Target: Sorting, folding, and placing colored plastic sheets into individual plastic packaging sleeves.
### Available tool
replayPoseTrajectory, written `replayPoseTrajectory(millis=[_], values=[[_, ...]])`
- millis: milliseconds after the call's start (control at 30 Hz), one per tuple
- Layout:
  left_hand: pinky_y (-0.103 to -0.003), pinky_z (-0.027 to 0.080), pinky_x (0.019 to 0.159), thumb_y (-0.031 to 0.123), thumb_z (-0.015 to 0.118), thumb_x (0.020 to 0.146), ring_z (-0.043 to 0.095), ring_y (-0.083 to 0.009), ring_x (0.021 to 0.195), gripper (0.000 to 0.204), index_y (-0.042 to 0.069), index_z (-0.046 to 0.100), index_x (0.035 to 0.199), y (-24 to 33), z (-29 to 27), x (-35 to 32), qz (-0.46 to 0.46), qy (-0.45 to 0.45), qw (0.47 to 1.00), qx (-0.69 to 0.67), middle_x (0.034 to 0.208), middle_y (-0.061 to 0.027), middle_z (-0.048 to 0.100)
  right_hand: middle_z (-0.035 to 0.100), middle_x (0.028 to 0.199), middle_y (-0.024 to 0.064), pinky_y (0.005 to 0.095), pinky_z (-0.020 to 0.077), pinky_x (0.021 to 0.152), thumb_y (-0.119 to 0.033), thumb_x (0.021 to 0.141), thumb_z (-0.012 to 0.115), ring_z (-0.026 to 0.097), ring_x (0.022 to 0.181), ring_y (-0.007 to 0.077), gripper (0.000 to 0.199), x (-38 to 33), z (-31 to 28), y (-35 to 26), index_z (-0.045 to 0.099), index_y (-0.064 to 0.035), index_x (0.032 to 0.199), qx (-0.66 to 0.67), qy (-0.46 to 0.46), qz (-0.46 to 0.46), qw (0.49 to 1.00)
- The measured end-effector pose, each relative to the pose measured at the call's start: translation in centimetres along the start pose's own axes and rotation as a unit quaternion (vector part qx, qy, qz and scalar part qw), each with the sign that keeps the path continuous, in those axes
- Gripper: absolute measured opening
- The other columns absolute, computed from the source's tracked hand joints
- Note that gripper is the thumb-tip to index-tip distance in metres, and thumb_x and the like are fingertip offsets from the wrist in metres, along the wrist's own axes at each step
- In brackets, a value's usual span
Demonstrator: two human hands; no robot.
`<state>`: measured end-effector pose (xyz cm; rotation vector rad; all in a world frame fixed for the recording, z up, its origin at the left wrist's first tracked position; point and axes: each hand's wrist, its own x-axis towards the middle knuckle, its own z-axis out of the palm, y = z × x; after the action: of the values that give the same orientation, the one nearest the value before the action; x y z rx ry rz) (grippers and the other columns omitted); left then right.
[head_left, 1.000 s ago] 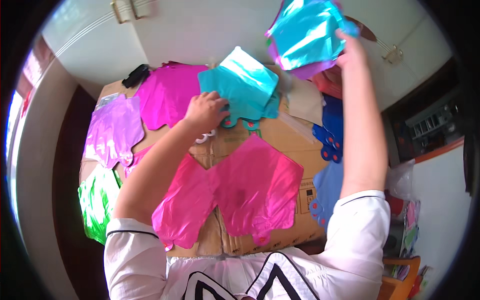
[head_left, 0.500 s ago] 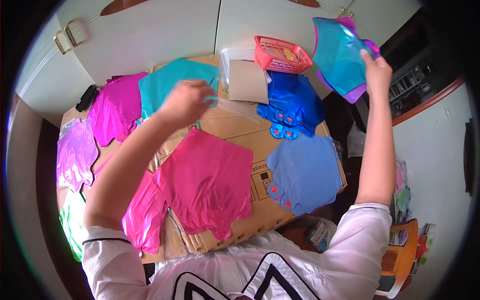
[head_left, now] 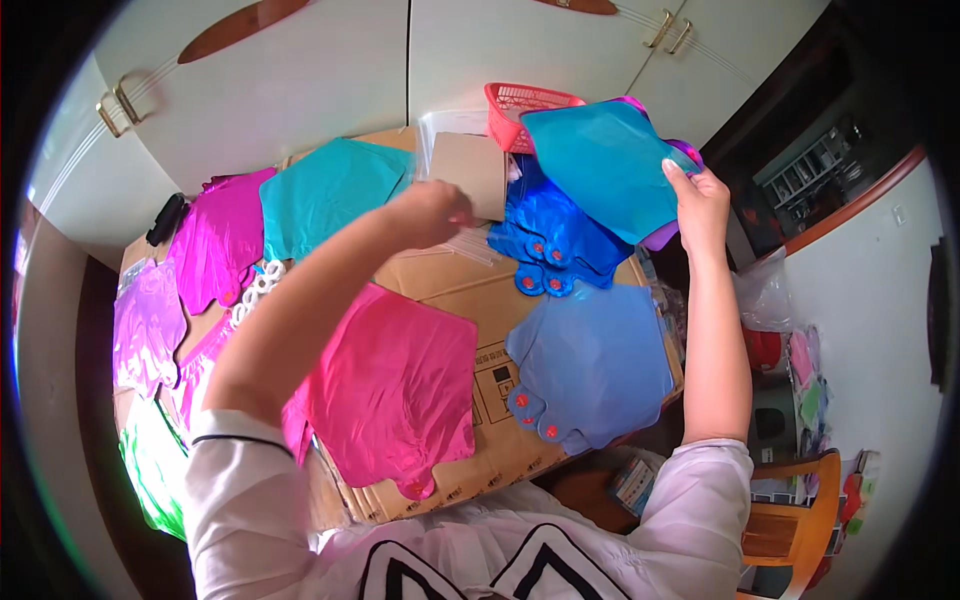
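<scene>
My right hand (head_left: 700, 200) grips a thin stack of flat foil balloons (head_left: 605, 165), teal on top with purple edges showing beneath. The stack is held up over the dark blue foil balloons (head_left: 575, 235), covering part of them. Over the middle of the table is my left hand (head_left: 428, 215), fingers curled together; whether anything small is in them is hidden. It is nearest to a beige card (head_left: 468, 170) and clear strips (head_left: 470, 245). A teal foil balloon pile (head_left: 335, 195) lies left of it, and a large pink pile (head_left: 400, 380) below.
Cardboard (head_left: 440, 290) covers the table. A pale blue pile (head_left: 595, 365) lies at right; magenta (head_left: 215, 240), lilac (head_left: 148, 320) and green (head_left: 150, 470) ones at left, near white rings (head_left: 260, 290). A red basket (head_left: 505, 120) stands behind, a wooden chair (head_left: 795, 525) at right.
My right hand has brought the teal and purple stack leftward and down, over the dark blue balloons. My left hand has moved right, away from the teal pile. The view has shifted slightly.
</scene>
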<state>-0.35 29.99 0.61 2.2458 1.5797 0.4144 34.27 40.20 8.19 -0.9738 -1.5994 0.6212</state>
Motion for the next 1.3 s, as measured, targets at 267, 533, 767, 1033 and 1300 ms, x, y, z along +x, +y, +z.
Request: replayPoseTrajectory(millis=[267,533,767,1033,1300], values=[[-0.044,0.048,0.089,0.01,0.066,0.079,0.062,-0.0299,0.101,0.024,0.006,0.068,0.102,2.6,-0.9,-2.2,0.112,0.07,0.985,0.115,0.107,-0.0104,0.065,0.066,0.07,0.0141,0.0321,0.0487,0.065,-0.025,0.087,0.07,0.06,0.063,0.0125,0.028,0.6,0.0,-3.7,0.069,0.0023,0.094,-0.161,0.15,-0.127,0.967],[-0.039,0.053,0.084,0.015,0.064,0.081,0.064,-0.0279,0.097,0.019,0.006,0.067,0.097,6.5,6.8,6.5,0.267,0.017,0.947,0.18,0.099,-0.0095,0.065,0.066,0.076,0.0211,0.0413,0.05,0.07,-0.036,0.083,0.07,0.067,0.076,0.0359,0.037,10.7,-4.8,-3.1,0.066,0.0003,0.085,-0.392,0.088,-0.032,0.915],[-0.039,0.054,0.078,0.012,0.063,0.079,0.066,-0.0282,0.088,0.015,0.005,0.069,0.091,4.7,7.4,5.3,0.27,0.101,0.948,0.135,0.091,-0.0093,0.067,0.063,0.069,0.0202,0.0399,0.0482,0.058,-0.036,0.087,0.067,0.063,0.062,0.0352,0.035,4.8,-0.8,-2.8,0.068,-0.001,0.088,-0.334,0.038,-0.113,0.935],[-0.034,0.054,0.072,0.018,0.073,0.081,0.068,-0.0224,0.078,0.021,0.006,0.074,0.098,5.3,6.0,6.9,0.095,0.037,0.985,-0.139,0.087,-0.0109,0.072,0.071,0.082,0.0025,0.0259,0.0496,0.069,-0.011,0.089,0.067,0.059,0.074,0.0057,0.019,-7.6,5.8,4.7,0.07,0.0018,0.102,-0.099,-0.163,0.012,0.982],[-0.034,0.054,0.07,0.018,0.077,0.074,0.068,-0.0225,0.073,0.023,0.004,0.074,0.093,6.3,5.2,7.4,-0.01,0.021,0.981,-0.195,0.081,-0.0127,0.071,0.064,0.08,-0.0027,0.0225,0.0422,0.059,-0.013,0.09,0.066,0.052,0.068,0.0032,0.013,-7.8,6.1,6.3,0.07,-0.0019,0.096,-0.034,-0.256,0.107,0.96]])
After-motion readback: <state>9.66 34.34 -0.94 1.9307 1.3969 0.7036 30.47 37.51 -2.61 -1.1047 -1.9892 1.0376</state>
